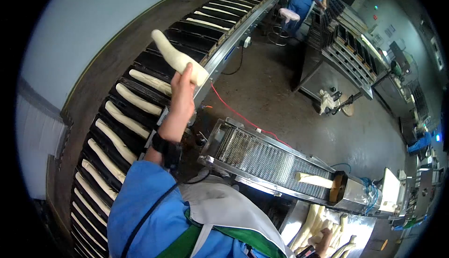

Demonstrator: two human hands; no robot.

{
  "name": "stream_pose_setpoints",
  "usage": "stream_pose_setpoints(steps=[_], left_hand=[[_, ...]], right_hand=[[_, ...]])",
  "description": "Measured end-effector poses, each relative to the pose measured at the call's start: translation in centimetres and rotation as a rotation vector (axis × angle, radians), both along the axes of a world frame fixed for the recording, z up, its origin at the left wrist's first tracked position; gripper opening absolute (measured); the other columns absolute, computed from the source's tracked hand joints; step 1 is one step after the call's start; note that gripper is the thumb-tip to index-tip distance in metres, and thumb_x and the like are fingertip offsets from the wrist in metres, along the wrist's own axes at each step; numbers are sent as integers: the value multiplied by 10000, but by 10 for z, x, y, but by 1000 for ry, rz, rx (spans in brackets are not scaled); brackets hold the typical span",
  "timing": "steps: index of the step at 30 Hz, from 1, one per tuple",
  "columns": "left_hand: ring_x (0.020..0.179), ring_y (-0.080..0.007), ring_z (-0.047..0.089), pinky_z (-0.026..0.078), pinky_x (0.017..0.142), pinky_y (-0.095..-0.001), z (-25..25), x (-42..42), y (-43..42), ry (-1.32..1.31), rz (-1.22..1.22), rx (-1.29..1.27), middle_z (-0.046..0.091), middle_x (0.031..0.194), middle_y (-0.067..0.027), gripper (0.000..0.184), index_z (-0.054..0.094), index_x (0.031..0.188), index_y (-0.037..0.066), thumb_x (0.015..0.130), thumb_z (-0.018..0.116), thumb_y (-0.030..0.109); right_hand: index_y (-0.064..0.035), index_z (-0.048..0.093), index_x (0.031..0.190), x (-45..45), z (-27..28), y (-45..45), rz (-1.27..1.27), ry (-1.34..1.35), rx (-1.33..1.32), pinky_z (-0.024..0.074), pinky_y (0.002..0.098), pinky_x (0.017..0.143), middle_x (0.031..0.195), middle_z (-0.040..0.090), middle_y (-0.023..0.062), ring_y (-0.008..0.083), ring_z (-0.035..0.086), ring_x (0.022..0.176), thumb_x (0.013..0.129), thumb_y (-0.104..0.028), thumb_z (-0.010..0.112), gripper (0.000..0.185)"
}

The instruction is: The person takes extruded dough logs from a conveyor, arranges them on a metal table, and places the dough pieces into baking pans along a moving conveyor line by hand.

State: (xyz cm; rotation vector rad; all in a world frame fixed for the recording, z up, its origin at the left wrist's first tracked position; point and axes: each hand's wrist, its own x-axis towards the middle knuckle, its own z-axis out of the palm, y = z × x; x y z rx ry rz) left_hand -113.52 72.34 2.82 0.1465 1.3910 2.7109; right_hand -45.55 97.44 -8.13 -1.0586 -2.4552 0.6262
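My left hand [183, 92] is raised over the near edge of the tray line, its fingers wrapped round one end of a long dough roll [170, 54]. The roll tilts up and away to the left, above the dark trays. Low on the right, my right hand [323, 243] is at a pile of dough rolls [307, 227] on a metal table [365, 230]. Its fingers are small and partly hidden among the rolls, so their grip is unclear.
A line of black trays [187, 39] runs up the left, many holding dough strips. A mesh conveyor [252, 148] carries another dough roll [314, 179] beside a metal outlet [351, 190]. A co-worker [304, 1] in blue stands near a stool [289, 15] and stacked trays [351, 47]. A red cord [238, 111] crosses the floor.
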Motion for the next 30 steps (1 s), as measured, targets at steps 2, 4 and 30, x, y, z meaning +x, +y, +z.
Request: stream_pose_setpoints(steps=[2,4,30], left_hand=[[1096,-183,504,385,966,-318,-24,-26,-23,-88,-80,8,517,1150,-107,380,446,1220,-21,930,528,210],[1162,-262,465,375,1017,-338,-41,-34,-37,-158,-22,-68,445,1235,-201,446,375,1265,-81,940,503,196],[984,-145,518,424,823,-272,-171,-122,-128,-322,151,-212,521,1189,-91,595,370,1340,18,799,614,51]], right_hand=[[-17,514,948,-29,22,7,-387,378,-592,445,321,715,1046,511,104,190,486,970,735,-279,626,357],[13,510,1070,-99,63,11,-171,381,-697,463,301,752,1121,528,137,190,530,960,746,-348,622,498],[-24,495,1225,-454,-122,39,591,-730,229,409,448,930,1038,591,173,371,526,1054,673,-258,688,629]])
